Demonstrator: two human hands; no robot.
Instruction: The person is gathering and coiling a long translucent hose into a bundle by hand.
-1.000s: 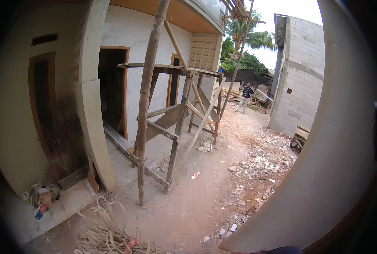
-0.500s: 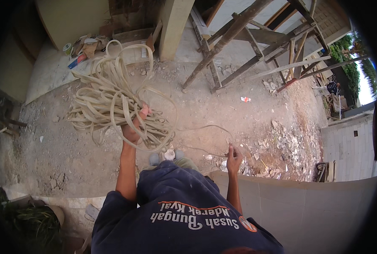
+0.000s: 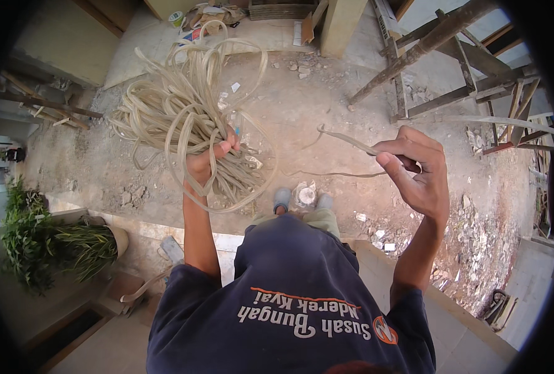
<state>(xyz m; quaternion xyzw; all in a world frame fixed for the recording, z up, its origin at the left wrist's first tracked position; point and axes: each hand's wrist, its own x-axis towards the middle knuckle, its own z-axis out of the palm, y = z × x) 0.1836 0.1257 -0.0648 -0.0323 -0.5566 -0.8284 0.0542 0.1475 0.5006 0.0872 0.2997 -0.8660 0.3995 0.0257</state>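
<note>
A large, loose bundle of translucent beige hose point(image 3: 171, 124) hangs in many loops in front of me on the left. My left hand point(image 3: 213, 156) is closed round the gathered middle of it, loops spilling out on both sides. Out to the right, my right hand point(image 3: 419, 171) pinches a thin grey-brown strand point(image 3: 346, 139) between thumb and fingertips. One piece of the strand points left from the pinch to a small hooked tip, and another trails lower toward the bundle. Where that lower piece joins the bundle, I cannot make out.
A wooden trestle frame point(image 3: 435, 53) with slanting poles stands at the far right. Broken rubble point(image 3: 470, 246) covers the ground on the right. Potted plants point(image 3: 87, 249) stand at the lower left. A pillar point(image 3: 341, 28) rises at the back, and cardboard scraps point(image 3: 217, 14) lie left of it.
My right hand has risen and come closer to the camera, pulling up the thin strand. The whole view has swung left. My left hand keeps its grip on the hose bundle.
</note>
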